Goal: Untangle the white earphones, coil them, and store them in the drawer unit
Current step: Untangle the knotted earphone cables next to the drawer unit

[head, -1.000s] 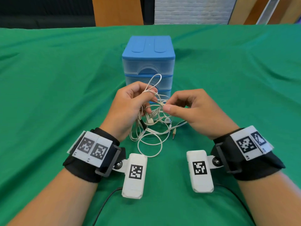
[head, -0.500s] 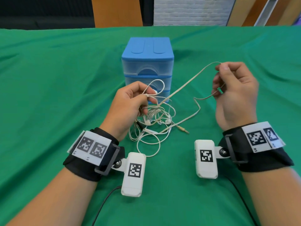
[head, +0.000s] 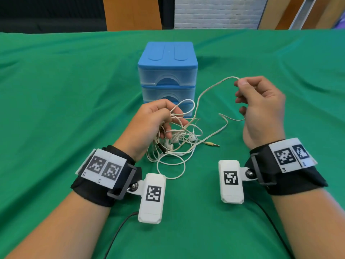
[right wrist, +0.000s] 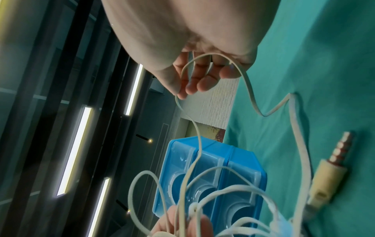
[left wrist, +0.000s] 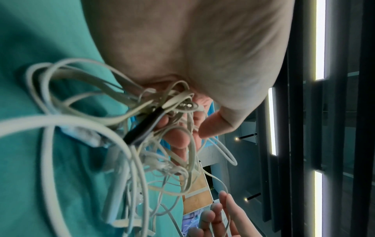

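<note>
The white earphones [head: 179, 139] hang as a tangled bunch in front of the blue drawer unit [head: 167, 71], whose three drawers are closed. My left hand [head: 158, 120] grips the tangle near its top, fingers curled through the loops [left wrist: 178, 121]. My right hand [head: 259, 105], raised to the right, pinches one flat strand [head: 214, 86] between thumb and forefinger and holds it away from the bunch. That strand loops through the right fingers [right wrist: 202, 77] and runs down to the gold jack plug [head: 212, 144] lying on the cloth [right wrist: 336, 163]. Two earbuds [head: 192, 138] sit low in the tangle.
A green cloth [head: 65, 90] covers the whole table. Black cables trail from the wrist cameras toward me at the front [head: 119, 232]. Behind the table's far edge stand wooden panels [head: 132, 14] and a white brick wall [head: 216, 12].
A second ago both hands met at the tangle. My right hand has since drawn one strand out up and to the right, and now sits slightly lower. The plug slid right on the cloth.
</note>
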The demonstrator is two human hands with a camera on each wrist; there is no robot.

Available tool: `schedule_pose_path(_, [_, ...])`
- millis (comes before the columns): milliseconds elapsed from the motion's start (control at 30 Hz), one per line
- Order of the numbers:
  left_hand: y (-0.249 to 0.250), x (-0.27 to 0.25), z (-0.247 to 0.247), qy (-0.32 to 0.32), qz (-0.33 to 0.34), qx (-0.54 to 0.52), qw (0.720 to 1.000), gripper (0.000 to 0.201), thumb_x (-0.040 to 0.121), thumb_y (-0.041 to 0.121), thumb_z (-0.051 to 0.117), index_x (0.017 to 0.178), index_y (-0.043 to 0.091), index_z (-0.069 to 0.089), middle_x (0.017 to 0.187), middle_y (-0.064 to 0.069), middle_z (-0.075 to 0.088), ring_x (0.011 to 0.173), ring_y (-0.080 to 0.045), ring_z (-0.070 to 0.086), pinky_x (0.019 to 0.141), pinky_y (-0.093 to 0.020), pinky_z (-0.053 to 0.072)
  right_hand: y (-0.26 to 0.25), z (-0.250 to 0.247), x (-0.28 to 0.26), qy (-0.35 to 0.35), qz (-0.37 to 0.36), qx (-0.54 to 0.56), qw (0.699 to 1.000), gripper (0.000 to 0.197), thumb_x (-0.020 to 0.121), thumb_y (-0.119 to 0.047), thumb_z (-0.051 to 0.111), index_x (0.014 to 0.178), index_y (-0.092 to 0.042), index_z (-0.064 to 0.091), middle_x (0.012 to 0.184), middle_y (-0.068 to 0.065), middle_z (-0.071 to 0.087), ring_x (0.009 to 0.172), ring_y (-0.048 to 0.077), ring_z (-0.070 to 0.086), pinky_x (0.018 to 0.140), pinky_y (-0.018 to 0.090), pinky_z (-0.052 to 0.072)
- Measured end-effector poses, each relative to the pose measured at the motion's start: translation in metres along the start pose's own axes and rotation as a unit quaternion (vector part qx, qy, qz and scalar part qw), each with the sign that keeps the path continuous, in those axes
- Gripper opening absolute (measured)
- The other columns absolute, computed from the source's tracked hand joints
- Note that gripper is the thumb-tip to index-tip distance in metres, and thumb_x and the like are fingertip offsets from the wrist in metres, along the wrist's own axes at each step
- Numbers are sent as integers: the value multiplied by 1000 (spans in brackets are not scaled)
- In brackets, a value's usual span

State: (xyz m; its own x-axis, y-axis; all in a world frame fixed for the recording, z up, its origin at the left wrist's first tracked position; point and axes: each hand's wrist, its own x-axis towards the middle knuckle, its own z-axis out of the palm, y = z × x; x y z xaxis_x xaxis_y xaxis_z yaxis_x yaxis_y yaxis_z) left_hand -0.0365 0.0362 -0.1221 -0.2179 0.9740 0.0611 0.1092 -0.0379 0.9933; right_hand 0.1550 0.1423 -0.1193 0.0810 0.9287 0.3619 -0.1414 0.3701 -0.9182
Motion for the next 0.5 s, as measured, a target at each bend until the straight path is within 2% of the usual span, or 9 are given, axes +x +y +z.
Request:
schedule_pose_path(100, [-1, 1, 1, -18, -10, 10, 1000, 13, 93, 1, 52, 94, -3, 64, 81, -14, 72, 47, -16, 47, 47, -23, 37, 3, 1, -2, -30, 24, -36, 999, 14, 92, -12, 65, 80, -19, 67, 74, 0, 60, 64, 7, 52, 55, 12, 40])
schedule_pose_path(167, [-3, 2, 2, -9, -17, 4, 1000, 17, 95, 5, 54, 94, -8, 64, 73, -13, 68, 48, -15, 46, 48, -22, 40, 7, 1, -2, -41, 39, -62, 996, 10, 91, -9, 66, 88, -18, 70, 76, -1, 61, 65, 5, 52, 57, 12, 40])
schedule_pose_path(200, [-3, 3, 2, -3, -18, 0, 1000, 17, 95, 6, 55, 94, -9, 64, 70, -12, 67, 48, -14, 46, 48, -21, 40, 10, 1, -1, -39, 41, -77, 995, 12, 88, -9, 67, 94, -18, 71, 81, -2, 62, 68, 4, 52, 61, 13, 41])
schedule_pose_path(267, [-2, 2, 2, 4, -18, -9, 1000, 15, 95, 4, 54, 95, -8, 64, 66, -11, 66, 47, -12, 49, 47, -20, 41, 13, -2, 1, -22, 19, -130, 991, 29, 81, -12, 71, 106, -27, 70, 102, 1, 62, 81, 4, 52, 76, 20, 46])
schedule_pose_path(333, [-2, 2, 2, 7, -15, -12, 1000, 14, 96, 2, 54, 96, -8, 64, 64, -8, 66, 47, -9, 53, 47, -19, 43, 8, -4, 1, -17, -35, -169, 985, 36, 75, -14, 70, 103, -36, 68, 115, 4, 59, 90, 7, 51, 90, 27, 46])
schedule_pose_path(367, [-2, 2, 3, 6, -13, -13, 1000, 14, 96, 1, 53, 95, -8, 64, 64, -7, 66, 47, -9, 54, 47, -19, 43, 4, -4, -1, -38, -61, -157, 985, 34, 73, -12, 68, 98, -35, 70, 112, 5, 62, 86, 8, 51, 87, 28, 46])
schedule_pose_path(433, [-2, 2, 3, 5, -12, -8, 1000, 14, 96, 2, 54, 93, -6, 64, 64, -6, 67, 47, -9, 54, 48, -19, 43, -5, 0, -8, -137, -84, -105, 981, 24, 74, -6, 65, 85, -25, 74, 90, 9, 69, 71, 15, 49, 73, 26, 43])
schedule_pose_path(500, [-3, 2, 2, 5, -14, 1, 1000, 14, 95, 5, 55, 92, -3, 66, 66, -8, 68, 48, -13, 53, 49, -21, 42, -10, 6, -17, -267, -86, -97, 955, 17, 76, -3, 66, 81, -15, 76, 79, 17, 67, 68, 32, 47, 69, 29, 39])
